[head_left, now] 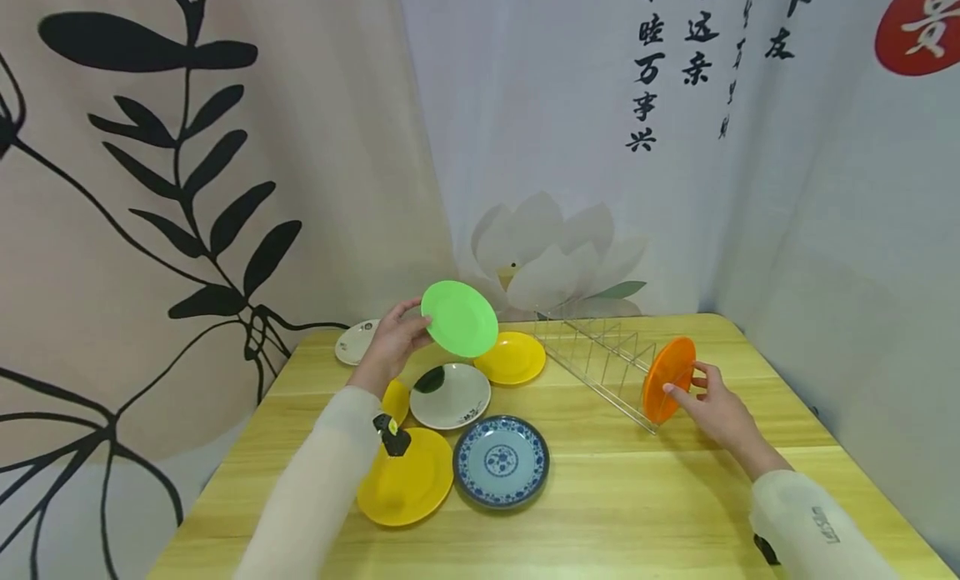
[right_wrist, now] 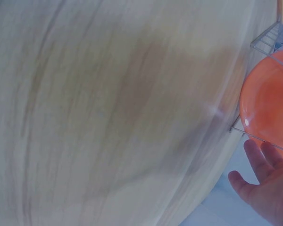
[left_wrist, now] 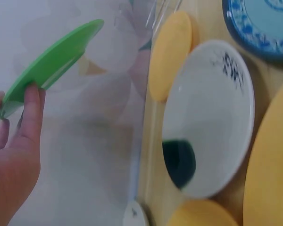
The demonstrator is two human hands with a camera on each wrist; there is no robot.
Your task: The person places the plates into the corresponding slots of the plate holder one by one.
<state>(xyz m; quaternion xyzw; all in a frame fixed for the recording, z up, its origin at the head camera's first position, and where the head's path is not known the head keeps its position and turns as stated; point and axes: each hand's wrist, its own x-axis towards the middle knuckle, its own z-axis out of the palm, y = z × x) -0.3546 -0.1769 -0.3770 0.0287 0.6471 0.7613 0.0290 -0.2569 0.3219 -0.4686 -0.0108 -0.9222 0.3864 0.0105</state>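
My left hand (head_left: 393, 347) pinches the rim of a light green plate (head_left: 460, 318), raised above the table's back edge; the left wrist view shows the tilted plate (left_wrist: 52, 66) between thumb and fingers. On the right, my right hand (head_left: 716, 409) holds an orange plate (head_left: 670, 380) by its edge, thumb over its face in the head view. That plate stands upright at the near end of a wire rack (head_left: 600, 363). In the right wrist view, fingers (right_wrist: 257, 160) lie at the orange plate's (right_wrist: 271, 103) edge, and part of the hand is cut off.
Below my left arm lie a large yellow plate (head_left: 408, 480), a blue-patterned plate (head_left: 501, 462), a white plate (head_left: 457, 401), and a small yellow plate (head_left: 396, 401). Farther back are another yellow plate (head_left: 512, 359) and a small white plate (head_left: 354, 342). Printed curtains (head_left: 360, 147) hang behind the wooden table (head_left: 622, 513).
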